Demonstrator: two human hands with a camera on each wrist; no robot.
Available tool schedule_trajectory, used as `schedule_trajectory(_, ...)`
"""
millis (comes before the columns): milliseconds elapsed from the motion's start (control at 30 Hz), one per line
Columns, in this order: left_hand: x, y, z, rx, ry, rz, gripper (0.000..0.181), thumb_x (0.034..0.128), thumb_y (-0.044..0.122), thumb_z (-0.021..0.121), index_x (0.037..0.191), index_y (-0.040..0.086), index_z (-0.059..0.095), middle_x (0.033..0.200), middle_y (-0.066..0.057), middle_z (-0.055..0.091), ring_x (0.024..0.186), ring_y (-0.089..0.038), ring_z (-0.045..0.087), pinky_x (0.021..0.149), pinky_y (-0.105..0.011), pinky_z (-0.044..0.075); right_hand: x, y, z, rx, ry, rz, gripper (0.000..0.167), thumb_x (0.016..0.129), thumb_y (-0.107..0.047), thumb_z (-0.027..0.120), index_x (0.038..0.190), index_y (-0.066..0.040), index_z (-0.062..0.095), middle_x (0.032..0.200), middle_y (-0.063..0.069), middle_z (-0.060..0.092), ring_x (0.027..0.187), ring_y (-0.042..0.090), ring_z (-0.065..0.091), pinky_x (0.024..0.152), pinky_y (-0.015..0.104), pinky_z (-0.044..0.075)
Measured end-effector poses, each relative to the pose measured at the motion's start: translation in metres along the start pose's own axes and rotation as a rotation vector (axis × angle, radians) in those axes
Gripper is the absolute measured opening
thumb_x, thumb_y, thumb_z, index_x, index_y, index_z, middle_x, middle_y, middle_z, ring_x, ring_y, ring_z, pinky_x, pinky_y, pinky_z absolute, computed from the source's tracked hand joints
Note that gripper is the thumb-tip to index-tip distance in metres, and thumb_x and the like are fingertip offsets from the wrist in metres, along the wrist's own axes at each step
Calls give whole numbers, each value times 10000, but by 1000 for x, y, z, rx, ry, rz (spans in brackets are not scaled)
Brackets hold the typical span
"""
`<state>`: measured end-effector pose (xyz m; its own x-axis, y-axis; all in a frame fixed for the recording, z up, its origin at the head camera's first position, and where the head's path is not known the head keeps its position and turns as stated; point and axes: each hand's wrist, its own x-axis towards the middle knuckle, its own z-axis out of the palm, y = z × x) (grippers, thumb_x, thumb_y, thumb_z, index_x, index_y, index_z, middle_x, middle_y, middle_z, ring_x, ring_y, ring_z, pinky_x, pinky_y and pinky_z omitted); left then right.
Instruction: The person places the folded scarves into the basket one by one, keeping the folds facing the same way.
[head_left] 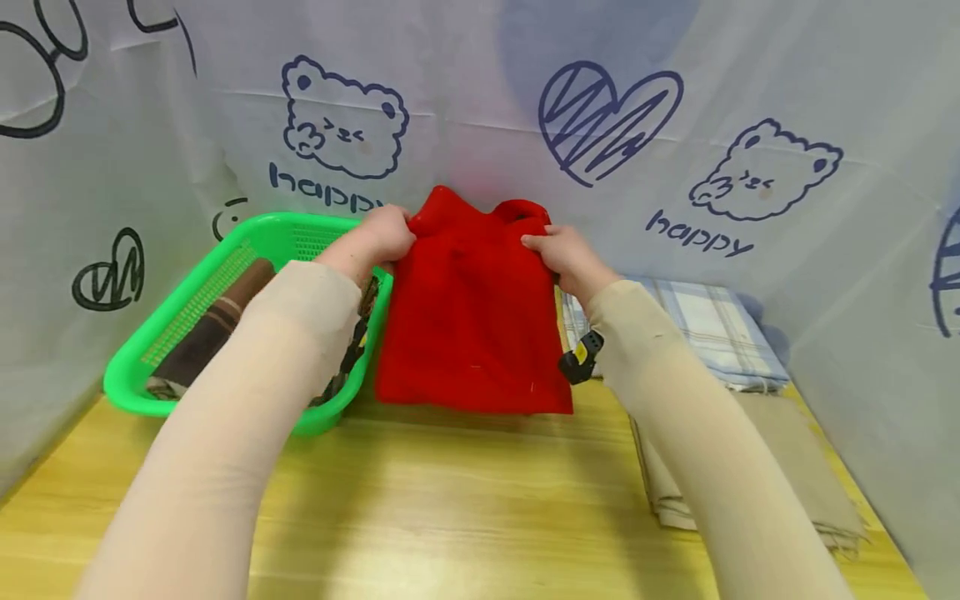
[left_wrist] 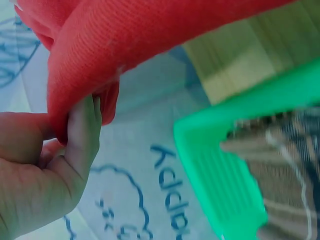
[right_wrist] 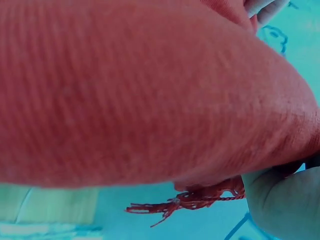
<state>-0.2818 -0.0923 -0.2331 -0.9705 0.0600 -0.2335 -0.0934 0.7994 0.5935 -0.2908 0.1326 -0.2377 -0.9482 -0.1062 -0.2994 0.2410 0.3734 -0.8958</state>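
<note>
A red cloth (head_left: 476, 325) hangs between both hands above the back of the table, its lower edge roughly straight. The left hand (head_left: 386, 234) grips its upper left corner; in the left wrist view the fingers of that hand (left_wrist: 60, 165) pinch the red fabric (left_wrist: 115, 45). At the upper right corner the right hand (head_left: 567, 257) holds the cloth between thumb and fingers. The right wrist view is mostly filled by the red knit (right_wrist: 150, 95), with a red fringe (right_wrist: 192, 201) below it and the right hand (right_wrist: 285, 200) at its edge.
A green basket (head_left: 123, 371) with brown and patterned cloths stands at the left. At the right lie a folded blue-and-white plaid cloth (head_left: 708, 325) and, nearer, a folded beige cloth (head_left: 795, 458). A white curtain (head_left: 480, 100) with drawings hangs behind the wooden table (head_left: 465, 508).
</note>
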Motion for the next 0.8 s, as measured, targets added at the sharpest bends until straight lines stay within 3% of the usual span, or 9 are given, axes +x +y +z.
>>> schedule_trajectory(133, -21, 1, -22, 41, 10, -11, 379, 975, 81, 336, 1325, -39, 418, 1265, -230, 475, 837, -220, 561, 696, -280, 557, -2, -20, 12, 19, 9, -2, 387, 978, -212, 467, 1326, -43, 485, 1213, 64, 482, 965, 178, 480, 911, 289, 458)
schedule_trajectory(300, -29, -9, -47, 48, 42, -27, 393, 986, 98, 319, 1342, -50, 392, 1250, -225, 459, 911, -267, 550, 868, -380, 530, -4, -42, 32, 73, 6, -1, 377, 963, -214, 503, 1303, -51, 515, 1192, 57, 490, 926, 172, 487, 918, 288, 467)
schedule_trajectory(433, -37, -16, -68, 87, 84, -35, 426, 986, 111, 301, 1371, -63, 355, 1270, -254, 448, 964, -314, 549, 917, -421, 502, -5, -56, 49, 144, -9, -19, 405, 955, -201, 517, 1339, -72, 490, 1237, 59, 506, 898, 166, 502, 929, 297, 476)
schedule_trajectory(667, -53, -33, -99, 125, 103, -67, 461, 993, 119, 298, 1411, -75, 280, 1293, -295, 402, 1012, -370, 523, 953, -477, 467, -10, -77, 78, 213, -60, -46, 481, 950, -182, 526, 1411, -108, 409, 1308, 47, 500, 947, 161, 513, 944, 286, 478)
schedule_trajectory(800, -62, -46, -118, 184, 110, -79, 457, 983, 108, 299, 1394, -91, 292, 1263, -305, 400, 971, -364, 521, 835, -424, 534, -16, -87, 94, 218, -119, -77, 466, 953, -184, 520, 1403, -116, 420, 1271, 51, 521, 924, 161, 524, 927, 290, 491)
